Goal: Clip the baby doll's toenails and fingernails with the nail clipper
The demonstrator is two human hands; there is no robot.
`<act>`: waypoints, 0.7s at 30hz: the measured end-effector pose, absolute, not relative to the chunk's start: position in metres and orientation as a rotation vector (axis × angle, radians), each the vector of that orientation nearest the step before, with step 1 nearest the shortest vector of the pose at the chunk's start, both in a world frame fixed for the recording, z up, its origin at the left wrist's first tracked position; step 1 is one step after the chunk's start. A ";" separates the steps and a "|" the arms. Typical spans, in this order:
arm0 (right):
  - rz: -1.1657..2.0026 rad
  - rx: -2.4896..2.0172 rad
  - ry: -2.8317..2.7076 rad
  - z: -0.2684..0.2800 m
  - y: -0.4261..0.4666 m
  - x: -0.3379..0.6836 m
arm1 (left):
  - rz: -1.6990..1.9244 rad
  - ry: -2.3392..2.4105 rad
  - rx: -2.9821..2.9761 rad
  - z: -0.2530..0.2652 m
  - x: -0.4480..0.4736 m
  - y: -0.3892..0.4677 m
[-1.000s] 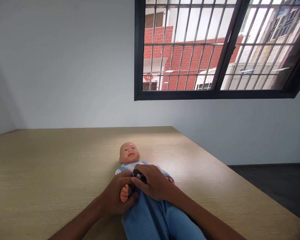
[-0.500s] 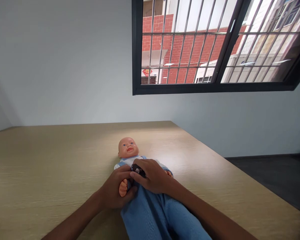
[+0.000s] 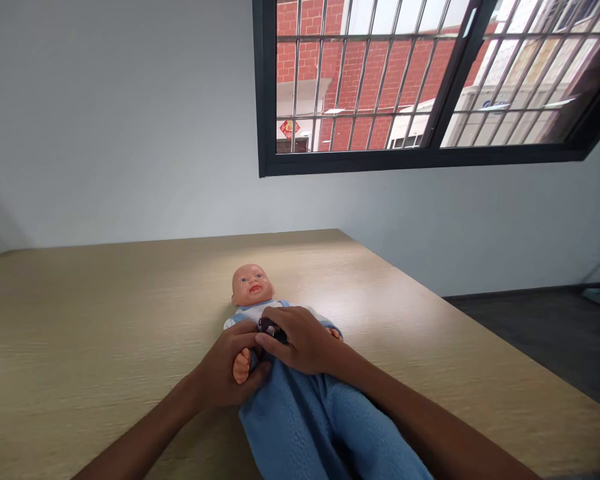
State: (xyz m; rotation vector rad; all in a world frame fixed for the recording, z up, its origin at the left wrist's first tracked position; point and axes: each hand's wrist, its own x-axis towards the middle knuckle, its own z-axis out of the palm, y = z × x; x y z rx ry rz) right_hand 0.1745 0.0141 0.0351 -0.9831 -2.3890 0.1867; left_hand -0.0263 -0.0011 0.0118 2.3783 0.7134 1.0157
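Note:
A baby doll (image 3: 253, 285) lies on its back with its head away from me, dressed in a white top with light blue trim and blue fleece trousers (image 3: 300, 413). My left hand (image 3: 225, 367) is closed around the doll's arm at the left, and the small doll hand (image 3: 241, 366) pokes out between thumb and fingers. Across the doll's belly lies my right hand (image 3: 303, 340), fingers curled, its thumb against my left fingertips. A small dark patch or object (image 3: 273, 329) shows under the right fingers; whether it is part of the top, I cannot tell.
The doll rests on a wide light-wood table (image 3: 105, 320), whose right edge runs diagonally down to a dark floor (image 3: 530, 340). Behind stands a pale wall (image 3: 130, 133) with a dark-framed barred window (image 3: 380, 163).
The view has tipped slightly down, so the doll, table and window sit a little differently in the picture. Both hands keep nearly the same hold on the doll.

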 end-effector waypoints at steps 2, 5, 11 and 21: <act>0.183 -0.976 -2.385 0.035 0.014 0.174 | 1.010 0.715 2.377 0.011 -0.027 -0.001; 0.195 -0.966 -2.381 0.035 0.014 0.174 | 1.018 0.708 2.378 0.011 -0.027 -0.002; 0.217 -0.976 -2.379 0.037 0.013 0.174 | 1.023 0.689 2.387 0.010 -0.027 -0.001; 0.217 -0.989 -2.382 0.038 0.012 0.174 | 1.042 0.672 2.388 0.010 -0.026 -0.001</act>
